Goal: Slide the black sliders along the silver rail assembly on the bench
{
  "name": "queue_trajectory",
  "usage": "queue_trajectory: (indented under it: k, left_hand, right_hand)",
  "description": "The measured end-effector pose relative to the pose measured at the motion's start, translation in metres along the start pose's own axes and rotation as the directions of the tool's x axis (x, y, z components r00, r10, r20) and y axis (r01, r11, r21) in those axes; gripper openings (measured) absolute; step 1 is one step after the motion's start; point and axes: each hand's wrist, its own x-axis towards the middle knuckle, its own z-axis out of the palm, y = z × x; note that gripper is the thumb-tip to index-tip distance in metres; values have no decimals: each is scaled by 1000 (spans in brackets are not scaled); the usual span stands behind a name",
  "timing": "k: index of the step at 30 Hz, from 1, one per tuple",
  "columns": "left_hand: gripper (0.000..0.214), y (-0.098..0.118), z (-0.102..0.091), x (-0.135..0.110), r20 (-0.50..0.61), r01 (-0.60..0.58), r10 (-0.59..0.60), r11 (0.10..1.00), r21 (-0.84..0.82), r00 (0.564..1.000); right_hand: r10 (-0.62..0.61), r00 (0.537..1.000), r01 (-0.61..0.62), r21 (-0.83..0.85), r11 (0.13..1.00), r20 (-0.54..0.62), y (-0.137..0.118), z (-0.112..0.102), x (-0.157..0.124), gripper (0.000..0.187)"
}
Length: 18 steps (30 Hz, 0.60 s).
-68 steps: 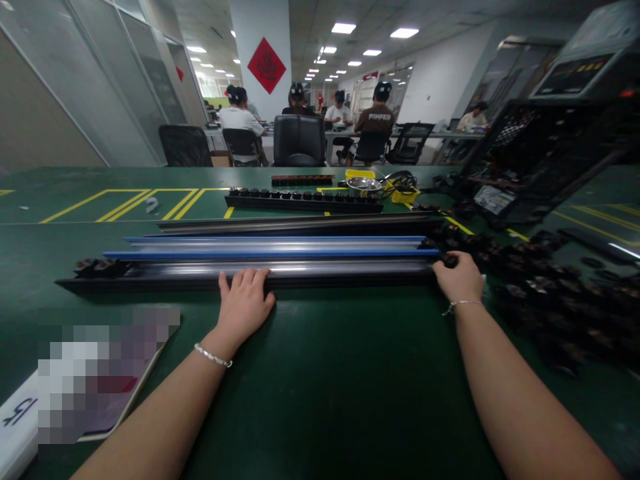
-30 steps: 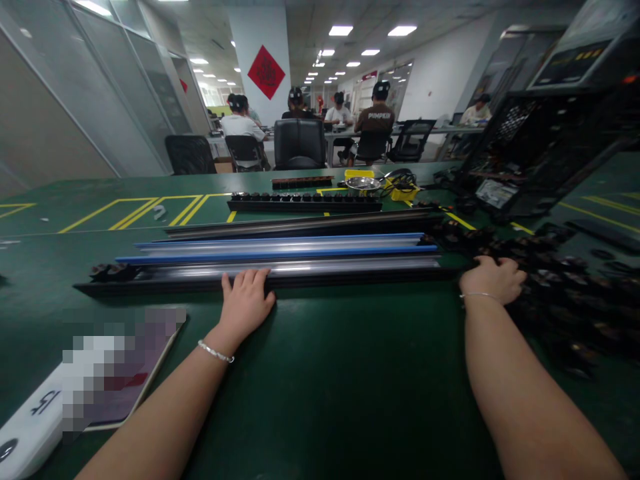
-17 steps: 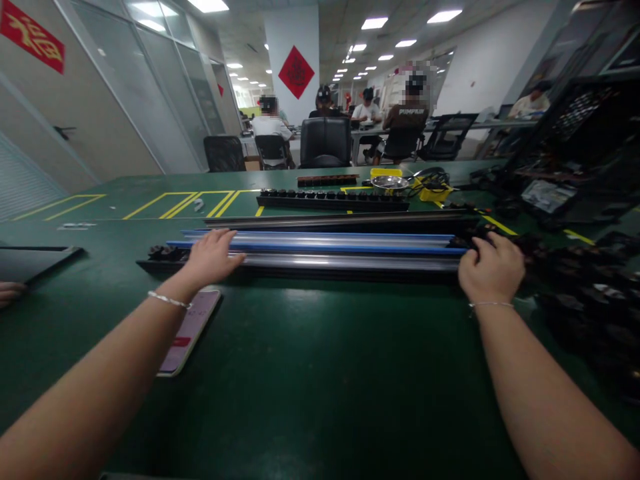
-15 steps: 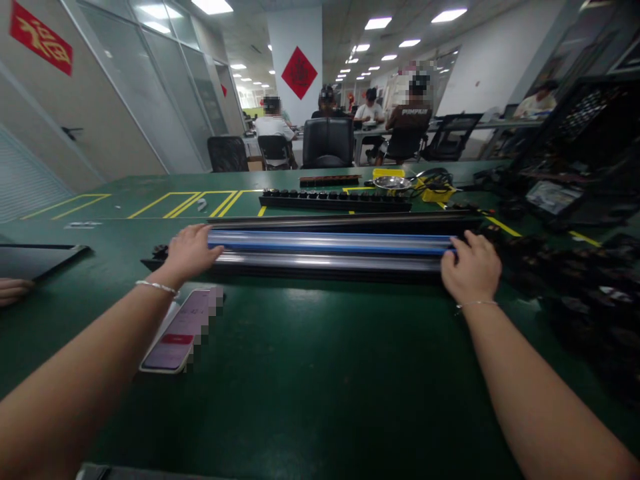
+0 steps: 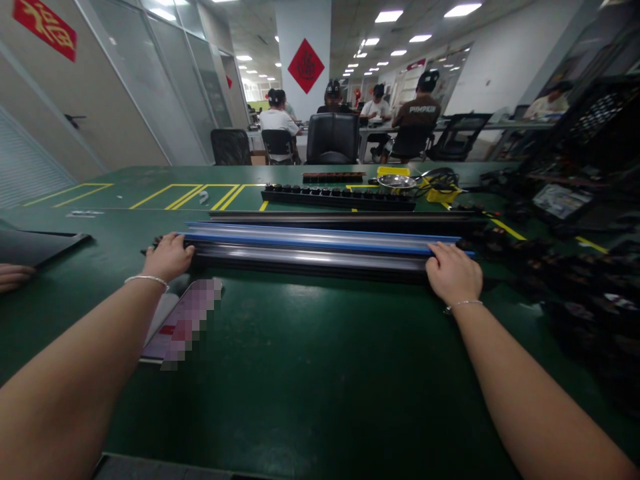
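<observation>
A long dark channel with a shiny clear top (image 5: pixel 310 257) lies crosswise in front of me. My left hand (image 5: pixel 167 257) is closed over its left end, thumb on the near side. At the right end my right hand (image 5: pixel 455 272) is closed, its fingers reaching over the far edge. Right behind lies a clear strip with blue edges (image 5: pixel 320 236), about as long. The right fingertips overlap its near blue edge; whether they press on it I cannot tell. Farther back is another long black channel (image 5: pixel 340 219).
A phone (image 5: pixel 187 317) lies by my left forearm. Beyond the channels are a black rail with several knobs (image 5: pixel 340 198), a metal bowl (image 5: pixel 397 181) and yellow holders (image 5: pixel 443 193). Dark parts (image 5: pixel 585 280) pile up at right. Another person's hand (image 5: pixel 15 277) is at the left edge.
Both hands have come off the ends of the blue-edged strip and moved left and nearer, onto the front channel. The strip's ends now show uncovered.
</observation>
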Motion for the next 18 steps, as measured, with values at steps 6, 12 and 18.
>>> queue_trajectory:
  k: [6,12,18]
  left_hand:
    - [59,-2,-2,6,3,-26,26,1000,-3,1000]
    - [53,-1,-3,11,-12,-53,53,999,-1,999]
    - [51,11,-8,3,-65,-83,83,996,13,994]
  right_hand:
    - [13,1000,-13,24,1000,4,-2,-1,0,42]
    - [4,1000,-4,31,1000,9,-1,-1,0,43]
    - [0,1000,0,22,1000,10,-3,-4,0,42]
